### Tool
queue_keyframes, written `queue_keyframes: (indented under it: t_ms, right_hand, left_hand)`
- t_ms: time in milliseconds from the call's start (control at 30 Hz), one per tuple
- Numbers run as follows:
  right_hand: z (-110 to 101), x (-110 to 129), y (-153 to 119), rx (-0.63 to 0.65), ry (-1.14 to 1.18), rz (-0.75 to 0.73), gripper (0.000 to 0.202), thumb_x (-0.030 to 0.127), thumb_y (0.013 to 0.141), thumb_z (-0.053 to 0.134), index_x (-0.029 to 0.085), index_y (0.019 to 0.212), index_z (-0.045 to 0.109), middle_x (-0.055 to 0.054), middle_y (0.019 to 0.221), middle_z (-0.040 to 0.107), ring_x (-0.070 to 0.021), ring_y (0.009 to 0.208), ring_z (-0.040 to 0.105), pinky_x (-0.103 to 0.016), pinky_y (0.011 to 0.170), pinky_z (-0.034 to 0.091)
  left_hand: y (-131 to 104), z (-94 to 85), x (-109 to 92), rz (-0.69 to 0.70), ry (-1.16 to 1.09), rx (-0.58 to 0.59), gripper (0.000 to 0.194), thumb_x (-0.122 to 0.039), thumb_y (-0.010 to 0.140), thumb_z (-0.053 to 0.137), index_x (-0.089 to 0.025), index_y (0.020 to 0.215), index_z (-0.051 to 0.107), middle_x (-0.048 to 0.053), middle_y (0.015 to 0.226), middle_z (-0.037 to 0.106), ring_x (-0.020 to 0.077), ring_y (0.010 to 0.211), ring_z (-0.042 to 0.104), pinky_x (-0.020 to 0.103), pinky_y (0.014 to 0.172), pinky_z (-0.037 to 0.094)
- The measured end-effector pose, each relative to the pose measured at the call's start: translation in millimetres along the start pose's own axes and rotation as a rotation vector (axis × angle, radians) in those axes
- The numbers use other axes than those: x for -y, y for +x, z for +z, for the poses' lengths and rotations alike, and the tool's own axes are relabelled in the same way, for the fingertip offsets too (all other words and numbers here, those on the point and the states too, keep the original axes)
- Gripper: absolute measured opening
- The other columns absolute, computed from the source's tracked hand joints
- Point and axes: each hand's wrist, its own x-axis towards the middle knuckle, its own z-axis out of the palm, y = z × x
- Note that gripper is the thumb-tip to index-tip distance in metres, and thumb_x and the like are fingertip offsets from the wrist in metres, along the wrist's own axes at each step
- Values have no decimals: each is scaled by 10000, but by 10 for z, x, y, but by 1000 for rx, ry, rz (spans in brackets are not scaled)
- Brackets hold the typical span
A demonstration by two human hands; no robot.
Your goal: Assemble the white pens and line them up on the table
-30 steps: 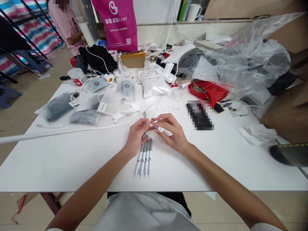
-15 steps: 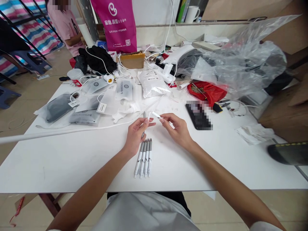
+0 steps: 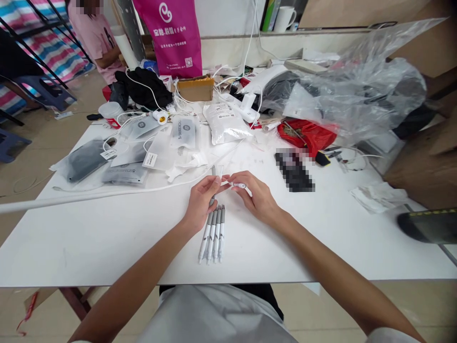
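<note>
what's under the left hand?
Under the left hand: the upper ends of the grey-and-white pens lying in a row on the white table. How far they run beneath the palm is hidden.

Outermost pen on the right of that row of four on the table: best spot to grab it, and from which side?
Probably by the grey barrel, the far half of the rightmost pen. Come from above and from its right: the other pens lie tight against its left side, the white table to its right is bare. The left hand rests over the row's far end, so grip just nearer than it.
</note>
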Motion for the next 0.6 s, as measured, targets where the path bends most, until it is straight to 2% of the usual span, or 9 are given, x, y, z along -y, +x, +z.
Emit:
queue_keyframes:
  t_ms: [167,367,600]
  right_hand:
    - [16,-62,-36,30,-6,-5,299,256,1117,513,311,1402,584,-114,1255,706,-248,1156,717,-426,936,645]
    - [10,-52,-12,32,-40,-19,344,212,1104,530,309,1423,614,-110,1256,710,-234,1130,718,-408,956,643]
    - [6,-58,-27,17,-57,-43,359,192,1096,544,317,1421,632,-108,1272,710,-234,1127,725,-402,918,652]
  left_hand:
    - [9,-5,10,-41,-18,0,382,-553,889,828,-198,1000,742,131,1348,731,305,1151,778,183,379,205]
    - [-1,13,8,-55,-34,-4,349,-534,878,840,-213,979,746,103,1337,731,245,1057,783,178,361,195]
    - [3,2,33,-40,-46,17,358,-543,876,840,-213,981,748,105,1291,744,234,1046,779,174,354,195]
